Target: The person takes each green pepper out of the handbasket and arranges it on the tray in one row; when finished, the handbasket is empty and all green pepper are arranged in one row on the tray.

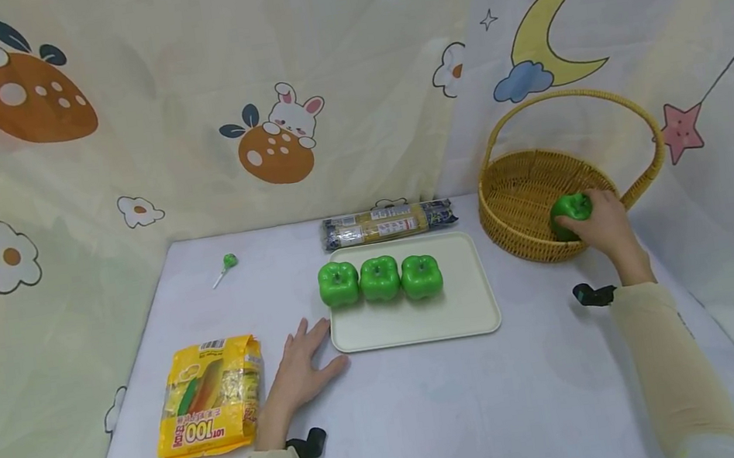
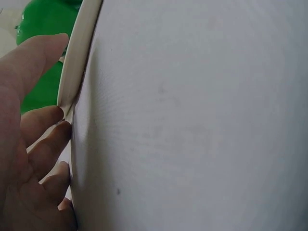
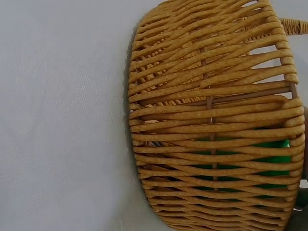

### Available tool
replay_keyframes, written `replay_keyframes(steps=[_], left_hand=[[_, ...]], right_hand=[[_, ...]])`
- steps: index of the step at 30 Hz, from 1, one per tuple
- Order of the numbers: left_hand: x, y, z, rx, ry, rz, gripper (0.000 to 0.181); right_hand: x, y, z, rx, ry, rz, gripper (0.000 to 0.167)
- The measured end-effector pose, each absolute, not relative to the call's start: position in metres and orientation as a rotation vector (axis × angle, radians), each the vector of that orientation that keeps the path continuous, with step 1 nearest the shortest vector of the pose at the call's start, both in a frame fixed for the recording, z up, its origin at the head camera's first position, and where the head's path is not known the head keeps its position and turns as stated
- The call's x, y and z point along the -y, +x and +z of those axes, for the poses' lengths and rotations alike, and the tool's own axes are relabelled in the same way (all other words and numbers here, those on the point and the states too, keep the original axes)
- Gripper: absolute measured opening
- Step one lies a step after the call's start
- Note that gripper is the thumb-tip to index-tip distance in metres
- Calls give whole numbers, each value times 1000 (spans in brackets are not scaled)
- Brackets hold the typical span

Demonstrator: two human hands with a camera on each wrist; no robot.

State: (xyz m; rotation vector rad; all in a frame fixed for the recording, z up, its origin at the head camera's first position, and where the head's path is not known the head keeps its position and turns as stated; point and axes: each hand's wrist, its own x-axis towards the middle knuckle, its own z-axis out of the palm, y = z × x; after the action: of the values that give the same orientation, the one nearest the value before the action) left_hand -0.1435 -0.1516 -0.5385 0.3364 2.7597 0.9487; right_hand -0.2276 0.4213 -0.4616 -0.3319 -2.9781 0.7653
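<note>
My right hand (image 1: 602, 226) grips a green bell pepper (image 1: 570, 211) inside the wicker basket (image 1: 516, 239), near its front right rim. In the right wrist view the basket's woven side (image 3: 216, 115) fills much of the picture, and green shows through its gaps. Three more green bell peppers (image 1: 380, 279) stand in a row on a cream tray (image 1: 416, 325). My left hand (image 1: 299, 371) lies on the table beside the tray's left front corner, fingers spread. In the left wrist view its fingertips (image 2: 58, 115) touch the tray's edge (image 2: 79, 53).
A yellow candy bag (image 1: 211, 399) lies left of my left hand. Farther back is a green lollipop (image 1: 229, 262). Packs of noodles (image 1: 389, 223) lie behind the tray. The basket's tall handle (image 1: 566, 94) arches over it, and a patterned cloth hangs behind the table.
</note>
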Motion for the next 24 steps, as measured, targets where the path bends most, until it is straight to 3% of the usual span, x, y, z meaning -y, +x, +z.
replay_keyframes(steps=[11, 24], left_hand=[[151, -143, -534, -2742, 323, 946, 81], [151, -143, -534, -2729, 309, 960, 81]], right_hand=[[-415, -226, -454, 2899, -280, 788, 86], [-380, -207, -403, 2765, -197, 820, 82]])
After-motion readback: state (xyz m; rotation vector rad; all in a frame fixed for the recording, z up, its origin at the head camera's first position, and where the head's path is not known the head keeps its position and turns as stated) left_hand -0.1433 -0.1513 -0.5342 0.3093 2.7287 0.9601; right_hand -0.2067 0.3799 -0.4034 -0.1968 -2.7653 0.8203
